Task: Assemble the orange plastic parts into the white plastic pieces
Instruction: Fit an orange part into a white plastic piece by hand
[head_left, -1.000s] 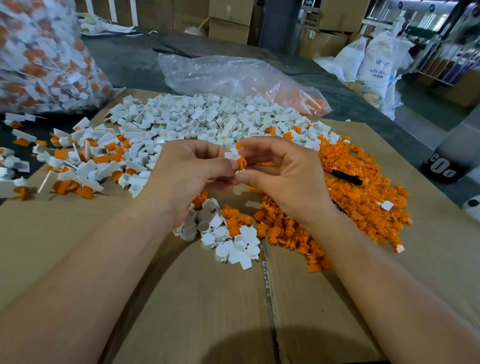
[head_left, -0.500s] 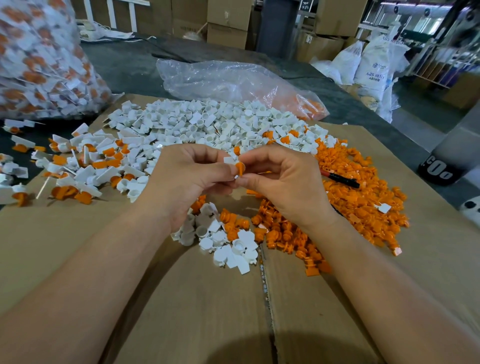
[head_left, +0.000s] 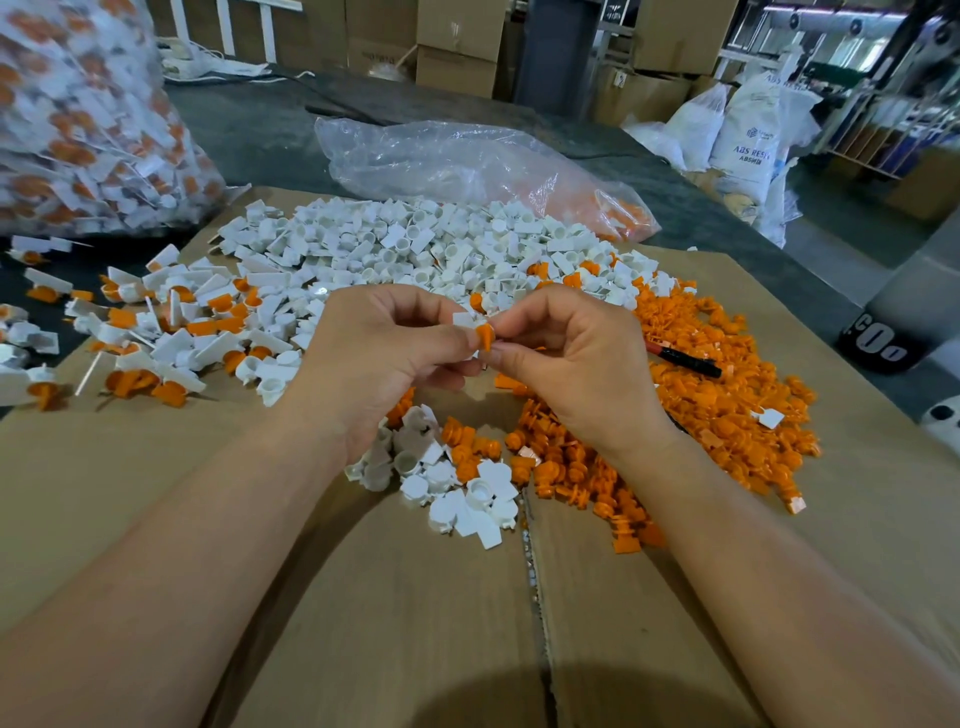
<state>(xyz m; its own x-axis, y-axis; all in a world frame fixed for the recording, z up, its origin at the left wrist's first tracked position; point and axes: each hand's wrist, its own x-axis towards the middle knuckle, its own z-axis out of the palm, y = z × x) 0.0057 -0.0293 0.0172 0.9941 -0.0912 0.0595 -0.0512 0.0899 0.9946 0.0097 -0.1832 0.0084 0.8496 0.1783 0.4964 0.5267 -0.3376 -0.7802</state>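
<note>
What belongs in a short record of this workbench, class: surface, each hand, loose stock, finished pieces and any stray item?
Surface: flattened cardboard
Left: left hand pinches a white piece
Right: right hand pinches an orange part against it
Loose stock: white pile beyond the hands, orange pile to the right
Finished: assembled pieces scattered at left; more in the filled bag
Stray item: black pen on the orange pile

Flattened cardboard (head_left: 363, 623) carries heaps of white pieces (head_left: 415, 244) and orange parts (head_left: 727, 395).
</note>
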